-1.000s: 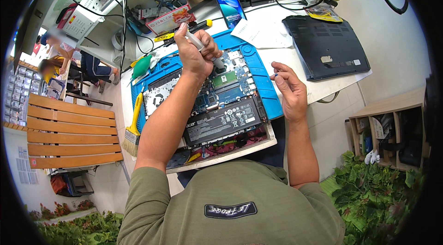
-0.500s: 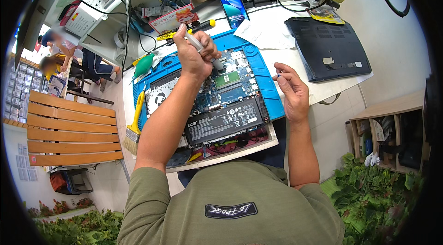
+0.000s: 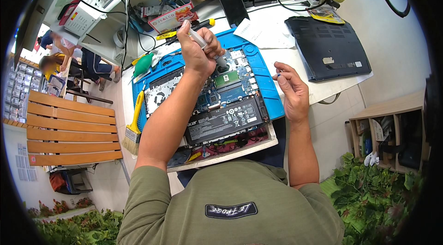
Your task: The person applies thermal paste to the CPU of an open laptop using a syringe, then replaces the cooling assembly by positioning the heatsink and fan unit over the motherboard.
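Note:
My left hand (image 3: 199,53) is closed around a pale grey syringe (image 3: 197,38), its thumb up at the plunger end. The syringe's tip points down at the blue circuit board (image 3: 213,99) of an opened laptop, just above the green memory module (image 3: 228,78); whether it touches the board I cannot tell. A black battery (image 3: 224,121) fills the laptop's near side. The laptop rests on a blue repair mat (image 3: 269,85). Right of the mat, my right hand (image 3: 294,95) is raised with thumb and fingers pinched on something tiny and dark, too small to name.
A black laptop bottom cover (image 3: 328,47) lies at the right, beside a white paper (image 3: 265,35). Behind the mat is a dark-screened phone (image 3: 233,8). At left are a yellow-handled brush (image 3: 135,125) and a green air blower (image 3: 143,65). Under the laptop, an open drawer (image 3: 221,157) holds tools.
My left hand has shifted slightly right with the syringe, its tip now a little farther over the board. The phone's lit screen has gone dark. My right hand has stayed put.

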Demonstrator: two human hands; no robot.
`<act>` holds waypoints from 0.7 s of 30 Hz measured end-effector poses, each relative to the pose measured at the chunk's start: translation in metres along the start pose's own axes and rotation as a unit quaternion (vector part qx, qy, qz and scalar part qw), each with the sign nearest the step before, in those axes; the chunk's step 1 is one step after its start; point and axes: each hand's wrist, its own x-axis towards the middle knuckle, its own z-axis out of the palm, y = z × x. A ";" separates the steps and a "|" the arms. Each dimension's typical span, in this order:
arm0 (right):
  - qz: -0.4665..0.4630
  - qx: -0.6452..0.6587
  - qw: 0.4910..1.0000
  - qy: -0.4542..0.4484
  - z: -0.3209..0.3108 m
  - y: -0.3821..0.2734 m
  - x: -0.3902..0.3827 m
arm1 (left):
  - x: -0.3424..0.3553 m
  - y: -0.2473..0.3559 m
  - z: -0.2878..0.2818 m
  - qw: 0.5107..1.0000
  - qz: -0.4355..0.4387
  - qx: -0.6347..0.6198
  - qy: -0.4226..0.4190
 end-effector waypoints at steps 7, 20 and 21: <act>0.002 0.005 1.000 0.001 0.000 0.000 0.000 | -0.002 0.001 -0.004 1.000 -0.005 0.004 -0.001; -0.004 -0.014 1.000 -0.003 0.000 0.000 0.000 | -0.008 0.039 -0.002 0.986 0.027 -0.160 0.043; -0.005 -0.015 1.000 -0.003 -0.001 0.000 0.000 | -0.007 0.044 0.000 0.982 0.025 -0.187 0.026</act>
